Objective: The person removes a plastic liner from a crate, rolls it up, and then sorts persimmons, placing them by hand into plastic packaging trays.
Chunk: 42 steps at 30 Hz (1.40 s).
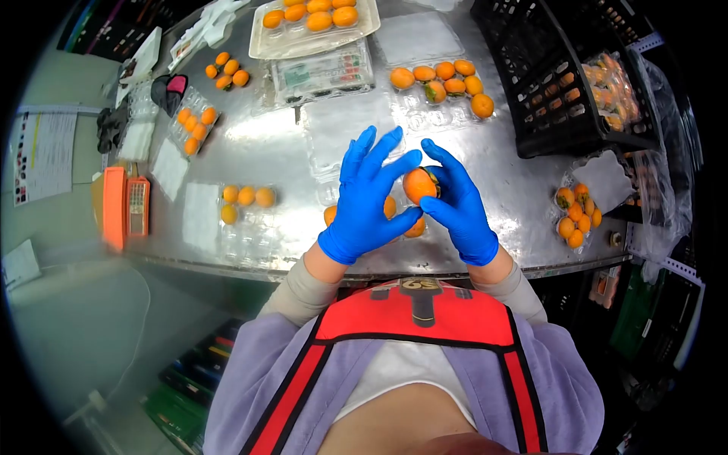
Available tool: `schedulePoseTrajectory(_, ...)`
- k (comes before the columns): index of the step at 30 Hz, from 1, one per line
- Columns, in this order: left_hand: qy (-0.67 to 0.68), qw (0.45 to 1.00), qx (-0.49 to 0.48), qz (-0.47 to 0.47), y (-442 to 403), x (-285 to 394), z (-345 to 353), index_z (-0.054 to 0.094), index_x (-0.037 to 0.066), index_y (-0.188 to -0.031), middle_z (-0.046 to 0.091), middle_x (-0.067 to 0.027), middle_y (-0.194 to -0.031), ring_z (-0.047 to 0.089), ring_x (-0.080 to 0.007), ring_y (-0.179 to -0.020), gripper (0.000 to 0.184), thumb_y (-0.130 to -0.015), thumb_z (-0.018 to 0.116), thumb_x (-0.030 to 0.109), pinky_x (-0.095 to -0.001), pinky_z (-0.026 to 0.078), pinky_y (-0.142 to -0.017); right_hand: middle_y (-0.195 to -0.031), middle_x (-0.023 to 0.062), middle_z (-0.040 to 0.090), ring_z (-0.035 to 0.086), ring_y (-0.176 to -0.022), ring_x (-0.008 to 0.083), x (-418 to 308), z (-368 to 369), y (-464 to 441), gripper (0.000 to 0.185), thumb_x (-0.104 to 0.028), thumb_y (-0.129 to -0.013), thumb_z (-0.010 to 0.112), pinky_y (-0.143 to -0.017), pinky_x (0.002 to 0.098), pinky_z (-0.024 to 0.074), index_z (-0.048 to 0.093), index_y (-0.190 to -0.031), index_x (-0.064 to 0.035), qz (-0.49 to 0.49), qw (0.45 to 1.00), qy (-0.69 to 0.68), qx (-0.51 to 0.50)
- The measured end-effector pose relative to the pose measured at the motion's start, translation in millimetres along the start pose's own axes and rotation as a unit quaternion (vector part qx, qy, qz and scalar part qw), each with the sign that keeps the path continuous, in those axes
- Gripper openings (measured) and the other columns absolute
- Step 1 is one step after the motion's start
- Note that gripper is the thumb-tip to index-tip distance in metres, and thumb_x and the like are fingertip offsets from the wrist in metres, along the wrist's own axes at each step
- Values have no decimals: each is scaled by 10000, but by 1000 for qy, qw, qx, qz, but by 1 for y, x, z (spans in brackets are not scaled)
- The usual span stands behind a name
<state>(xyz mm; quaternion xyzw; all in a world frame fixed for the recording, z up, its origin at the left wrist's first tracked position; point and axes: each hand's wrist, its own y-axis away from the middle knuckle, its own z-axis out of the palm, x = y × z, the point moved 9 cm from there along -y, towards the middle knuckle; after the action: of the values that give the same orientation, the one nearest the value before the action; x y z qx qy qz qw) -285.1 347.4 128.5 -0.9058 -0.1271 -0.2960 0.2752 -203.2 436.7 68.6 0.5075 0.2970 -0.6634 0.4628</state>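
Both hands wear blue gloves over the steel table. My right hand (pixel 457 201) grips an orange persimmon (pixel 417 186), its green leafy cap turned toward the palm. Close to the left of that fruit is my left hand (pixel 369 199), fingers spread and holding nothing; whether a fingertip touches the persimmon I cannot tell. Beneath the hands lie more persimmons (pixel 331 215), partly hidden by the gloves. Behind them a clear plastic tray (pixel 341 136) rests on the table.
A black crate (pixel 557 114) with packed fruit stands at right. White trays of persimmons (pixel 318 21) sit at the back. More persimmons lie in clear trays at left (pixel 246 196), back right (pixel 453 85) and right (pixel 578 216). An orange scale (pixel 125 205) stands at the left edge.
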Motion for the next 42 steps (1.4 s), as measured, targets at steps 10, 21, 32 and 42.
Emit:
schedulePoseTrajectory(10,656,684,-76,-309,32,-40,63,366,15,-1333,453,-158,-1296,501,-282,-1165,682,-789,672,289,-410,447,-956,-1234,113,494,496,-1152,226,-34,5,10,869,-94,-718,726,-1001,363,364,219,-1417,0,-225,948,221,36)
schedulePoseTrajectory(21,639,727,-34,-250,16,-27,43,392,36,-1308,478,-123,-1288,481,-243,-1183,660,-741,708,155,-382,408,-998,-1324,138,433,450,-1210,266,-42,5,17,914,-170,-697,763,-993,380,355,225,-1420,-15,-282,909,304,43)
schedulePoseTrajectory(32,354,933,53,-45,9,-18,9,400,30,-1301,473,-135,-1306,513,-235,-1163,722,-668,746,42,-364,388,-995,-1171,93,538,500,-1111,180,-9,4,-3,885,-271,-798,672,-971,333,359,121,-1461,-73,-61,998,-20,-23)
schedulePoseTrajectory(42,370,926,29,-65,1,-16,9,314,28,-1384,358,-144,-1416,388,-257,-1288,821,-688,740,119,-387,300,-1064,-1141,99,548,523,-1075,176,-10,7,-5,819,-71,-790,646,-962,319,391,165,-1453,-82,-44,997,-60,1)
